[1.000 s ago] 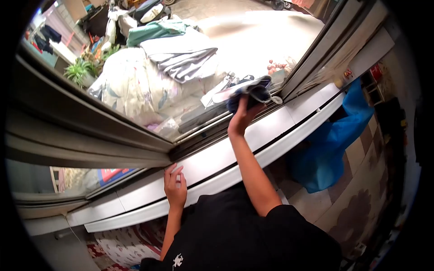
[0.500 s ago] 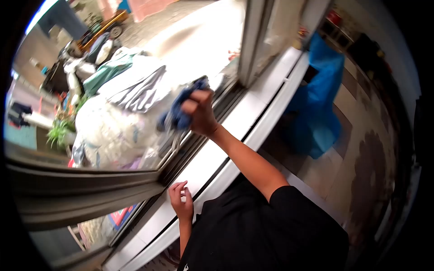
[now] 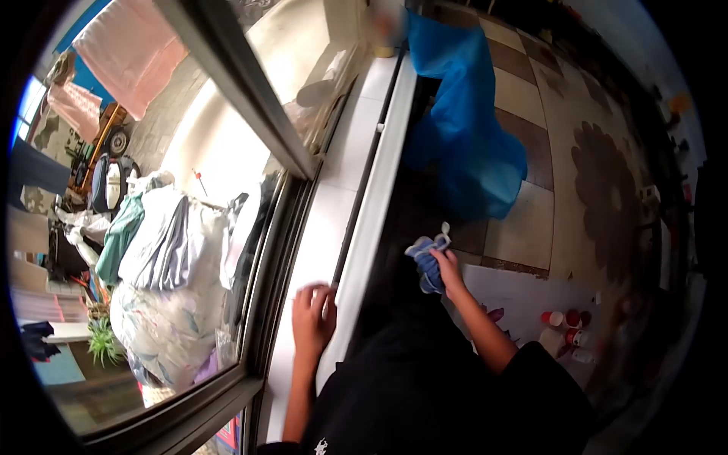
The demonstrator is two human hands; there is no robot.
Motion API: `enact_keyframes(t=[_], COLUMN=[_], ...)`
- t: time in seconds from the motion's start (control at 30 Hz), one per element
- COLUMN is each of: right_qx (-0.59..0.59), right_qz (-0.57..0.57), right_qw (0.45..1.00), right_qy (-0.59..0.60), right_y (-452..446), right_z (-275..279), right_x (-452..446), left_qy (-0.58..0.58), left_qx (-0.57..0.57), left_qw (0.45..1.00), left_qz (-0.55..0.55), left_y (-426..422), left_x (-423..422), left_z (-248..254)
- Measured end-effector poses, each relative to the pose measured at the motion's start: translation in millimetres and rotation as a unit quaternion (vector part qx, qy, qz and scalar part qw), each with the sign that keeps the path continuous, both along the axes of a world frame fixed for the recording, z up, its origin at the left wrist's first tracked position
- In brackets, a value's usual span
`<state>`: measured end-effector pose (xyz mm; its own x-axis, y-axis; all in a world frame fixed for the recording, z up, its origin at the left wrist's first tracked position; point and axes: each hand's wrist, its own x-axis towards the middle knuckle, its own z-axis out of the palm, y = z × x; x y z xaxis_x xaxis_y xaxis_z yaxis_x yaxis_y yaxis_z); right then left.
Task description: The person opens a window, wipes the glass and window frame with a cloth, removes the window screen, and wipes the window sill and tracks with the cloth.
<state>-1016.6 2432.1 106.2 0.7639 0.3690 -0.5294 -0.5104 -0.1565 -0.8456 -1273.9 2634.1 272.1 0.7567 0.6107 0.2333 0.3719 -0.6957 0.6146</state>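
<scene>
My right hand (image 3: 450,274) is closed around a bunched blue cloth (image 3: 427,263), held on the room side of the window. A pale end of the cloth sticks up past my fingers. My left hand (image 3: 313,312) is at the white tiled window sill (image 3: 326,220), its fingers loosely bent and a little apart, with nothing visible in them. Left of that hand runs the dark window frame (image 3: 292,220) with its tracks, and the glass pane is beyond it.
Inside, a blue sheet (image 3: 474,152) hangs beside the sill above the tiled floor (image 3: 523,227). Several red and white cups (image 3: 557,318) are at the lower right. Outside are a large filled plastic bag (image 3: 171,326), draped clothes (image 3: 155,243) and a green plant (image 3: 104,341).
My right hand has come from the window pane back into the room, still gripping the blue cloth. My left hand remains at the sill. The view has turned to the right.
</scene>
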Motion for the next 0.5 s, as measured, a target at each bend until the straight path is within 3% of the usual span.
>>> enact_keyframes(t=[0.1,0.2,0.27,0.3,0.37,0.5], right_qx=[-0.146,-0.147,-0.133,-0.117,-0.109,-0.128], right_qz=[-0.013,0.044,0.068,0.067,0.066,0.099], right_qw=[0.989,0.988,0.989,0.991,0.992,0.986], right_qy=[-0.010,0.021,0.004,0.003,0.009,0.048], right_y=[-38,-48,-46,-39,-36,-31], right_z=[-32,-68,-98,-108,-112,-114], right_x=[29,55,70,85,99,126], left_qy=[0.196,0.289,0.392,0.436,0.471,0.456], left_qx=[0.175,0.357,0.549,0.566,0.566,0.552], left_qw=[0.963,0.887,0.737,0.698,0.674,0.690], left_qz=[-0.065,-0.057,-0.040,-0.047,-0.062,-0.101], left_y=[46,87,115,132,141,165], left_x=[88,162,190,204,203,209], left_z=[70,106,113,109,105,111])
